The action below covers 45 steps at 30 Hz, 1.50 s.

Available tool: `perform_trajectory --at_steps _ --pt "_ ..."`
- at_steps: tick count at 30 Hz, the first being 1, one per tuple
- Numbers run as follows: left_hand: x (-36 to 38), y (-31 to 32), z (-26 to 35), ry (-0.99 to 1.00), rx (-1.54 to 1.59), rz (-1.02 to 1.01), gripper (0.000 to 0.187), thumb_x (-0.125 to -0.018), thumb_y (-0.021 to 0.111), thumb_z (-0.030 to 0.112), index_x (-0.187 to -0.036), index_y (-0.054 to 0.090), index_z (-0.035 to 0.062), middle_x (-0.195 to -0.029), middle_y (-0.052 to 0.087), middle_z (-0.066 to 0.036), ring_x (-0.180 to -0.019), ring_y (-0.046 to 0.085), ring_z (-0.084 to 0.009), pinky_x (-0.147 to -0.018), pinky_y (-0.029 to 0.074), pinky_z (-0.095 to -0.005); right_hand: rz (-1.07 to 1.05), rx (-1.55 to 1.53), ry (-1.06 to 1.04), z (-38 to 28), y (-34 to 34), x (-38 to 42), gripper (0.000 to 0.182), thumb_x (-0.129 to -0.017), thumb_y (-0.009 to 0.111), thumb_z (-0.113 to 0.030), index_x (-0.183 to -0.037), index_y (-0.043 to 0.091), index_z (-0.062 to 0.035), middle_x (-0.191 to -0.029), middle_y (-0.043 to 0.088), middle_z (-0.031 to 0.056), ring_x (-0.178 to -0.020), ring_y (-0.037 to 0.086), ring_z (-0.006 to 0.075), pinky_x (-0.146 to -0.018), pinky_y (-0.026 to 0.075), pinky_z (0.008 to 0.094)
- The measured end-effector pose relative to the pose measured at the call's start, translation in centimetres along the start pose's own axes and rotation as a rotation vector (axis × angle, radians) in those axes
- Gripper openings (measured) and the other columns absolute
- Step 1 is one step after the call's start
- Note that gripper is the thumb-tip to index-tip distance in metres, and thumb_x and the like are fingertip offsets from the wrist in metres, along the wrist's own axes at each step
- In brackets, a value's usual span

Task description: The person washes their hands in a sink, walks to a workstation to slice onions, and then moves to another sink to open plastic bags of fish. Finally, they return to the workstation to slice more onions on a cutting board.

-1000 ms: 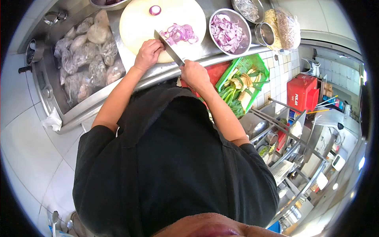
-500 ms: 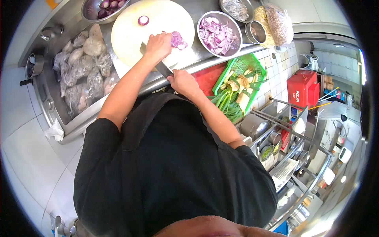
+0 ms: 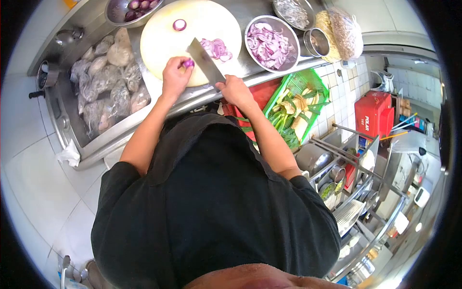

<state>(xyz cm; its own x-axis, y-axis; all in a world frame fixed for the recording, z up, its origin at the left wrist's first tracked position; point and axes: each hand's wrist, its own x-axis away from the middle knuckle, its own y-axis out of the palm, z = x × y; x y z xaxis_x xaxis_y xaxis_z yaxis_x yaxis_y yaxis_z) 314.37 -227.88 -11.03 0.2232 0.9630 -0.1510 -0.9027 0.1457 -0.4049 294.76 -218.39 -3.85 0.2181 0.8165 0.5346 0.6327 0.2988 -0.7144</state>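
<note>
On the round, pale cutting board [image 3: 159,43], my left hand [image 3: 175,79] pinches a small piece of red onion [image 3: 188,63] near the front edge. My right hand [image 3: 235,91] grips the handle of a cleaver [image 3: 206,61]. Its broad blade reaches over the board, just right of the onion piece. Beyond the blade lies a small heap of sliced red onion [image 3: 217,50]. A cut red onion [image 3: 179,25], its pale face showing, sits toward the back of the board. Right of the board stands a metal bowl [image 3: 250,54] filled with onion slices.
A metal bowl [image 3: 109,14] of peeled onions stands at the back left. Several plastic-bagged items [image 3: 103,79] fill the sink at left. Low on the right is a green basket [image 3: 315,79] with leafy trimmings. Another metal bowl [image 3: 310,9] and stuffed bags [image 3: 344,33] line the right end.
My left hand has drawn back from beside the slices toward the board's near edge, and an onion piece now shows in its fingers. The cleaver's blade has come into fuller view.
</note>
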Motion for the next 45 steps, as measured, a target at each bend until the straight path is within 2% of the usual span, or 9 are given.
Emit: perform_trajectory --at_steps 3,7,10,13,18,22,25,28,45 --pt "1.4 -1.8 -1.1 0.287 -0.41 -0.008 0.023 -0.08 0.079 0.007 -0.102 0.071 0.0037 -0.102 0.067 -0.01 -0.096 0.065 -0.0288 -0.085 0.053 -0.0392 0.042 0.071 -0.047 -1.0 -0.4 0.8 0.037 -0.098 0.062 -0.033 -0.114 0.066 0.0004 -0.107 0.071 0.0291 -0.108 0.067 0.0455 -0.095 0.052 0.0539" --pt "0.4 -2.4 -0.3 0.385 -0.167 -0.061 0.017 -0.08 0.075 0.005 -0.095 0.068 0.0039 -0.096 0.065 -0.011 -0.092 0.062 -0.0297 -0.078 0.049 -0.0406 0.095 0.143 -0.089 -2.3 0.1 2.1 0.033 -0.099 0.06 -0.03 -0.111 0.066 0.0 -0.101 0.072 0.0288 -0.1 0.069 0.0455 -0.09 0.054 0.0543" --pt "-0.7 -2.8 -1.4 0.391 -0.225 -0.26 0.016 -0.081 0.073 0.006 -0.095 0.066 0.0028 -0.099 0.064 -0.012 -0.097 0.061 -0.0317 -0.086 0.048 -0.041 0.103 0.192 -0.115 -2.5 0.8 2.2 0.03 -0.099 0.06 -0.028 -0.108 0.067 0.0004 -0.097 0.072 0.0284 -0.095 0.071 0.0455 -0.086 0.055 0.0548" --pt "-1.4 -3.0 -1.7 0.465 -0.248 -0.3 0.016 -0.078 0.071 0.003 -0.091 0.064 0.0026 -0.094 0.062 -0.012 -0.094 0.06 -0.0331 -0.084 0.048 -0.042 0.118 0.208 -0.142 -3.0 0.4 2.9 0.03 -0.098 0.059 -0.027 -0.105 0.067 0.0007 -0.093 0.072 0.0286 -0.092 0.071 0.0454 -0.084 0.056 0.0554" --pt "-1.9 -2.8 -2.7 0.49 -0.249 -0.357 0.018 -0.073 0.07 0.002 -0.09 0.063 0.0028 -0.092 0.061 -0.012 -0.091 0.059 -0.0326 -0.083 0.047 -0.0424 0.127 0.232 -0.136 -2.7 1.9 2.2 0.027 -0.097 0.058 -0.025 -0.102 0.067 0.0001 -0.088 0.071 0.0288 -0.089 0.071 0.0463 -0.083 0.055 0.0561" --pt "-1.6 -2.6 -2.7 0.512 -0.224 -0.26 0.015 -0.073 0.067 0.002 -0.087 0.062 0.0051 -0.086 0.058 -0.01 -0.085 0.058 -0.0319 -0.076 0.046 -0.043 0.144 0.194 -0.142 -3.5 1.4 3.1 0.027 -0.098 0.06 -0.026 -0.103 0.066 -0.0003 -0.087 0.07 0.0283 -0.087 0.069 0.0477 -0.081 0.054 0.0576" --pt "-1.3 -2.7 -2.6 0.542 -0.207 -0.21 0.016 -0.073 0.069 0.002 -0.088 0.063 0.0053 -0.086 0.059 -0.01 -0.086 0.06 -0.0315 -0.078 0.047 -0.043 0.155 0.207 -0.14 -3.0 2.2 2.9 0.028 -0.098 0.06 -0.026 -0.102 0.066 0.0002 -0.086 0.07 0.0283 -0.086 0.069 0.0479 -0.08 0.054 0.0575" --pt "-1.1 -3.0 -2.9 0.442 -0.232 -0.294 0.016 -0.079 0.07 0.004 -0.093 0.064 0.0031 -0.102 0.066 -0.012 -0.1 0.061 -0.0314 -0.09 0.047 -0.0418 0.14 0.224 -0.14 -3.7 1.5 3.1 0.027 -0.097 0.061 -0.025 -0.102 0.067 0.0008 -0.089 0.071 0.0282 -0.087 0.07 0.0462 -0.082 0.055 0.056" --pt "-0.5 -3.0 -4.1 0.401 -0.178 -0.251 0.016 -0.081 0.073 0.005 -0.096 0.066 0.0044 -0.106 0.067 -0.013 -0.104 0.063 -0.0327 -0.095 0.048 -0.042 0.088 0.229 -0.133 -3.2 2.5 2.9 0.028 -0.097 0.062 -0.027 -0.103 0.068 0.0002 -0.093 0.072 0.0277 -0.09 0.071 0.0458 -0.083 0.056 0.0554"
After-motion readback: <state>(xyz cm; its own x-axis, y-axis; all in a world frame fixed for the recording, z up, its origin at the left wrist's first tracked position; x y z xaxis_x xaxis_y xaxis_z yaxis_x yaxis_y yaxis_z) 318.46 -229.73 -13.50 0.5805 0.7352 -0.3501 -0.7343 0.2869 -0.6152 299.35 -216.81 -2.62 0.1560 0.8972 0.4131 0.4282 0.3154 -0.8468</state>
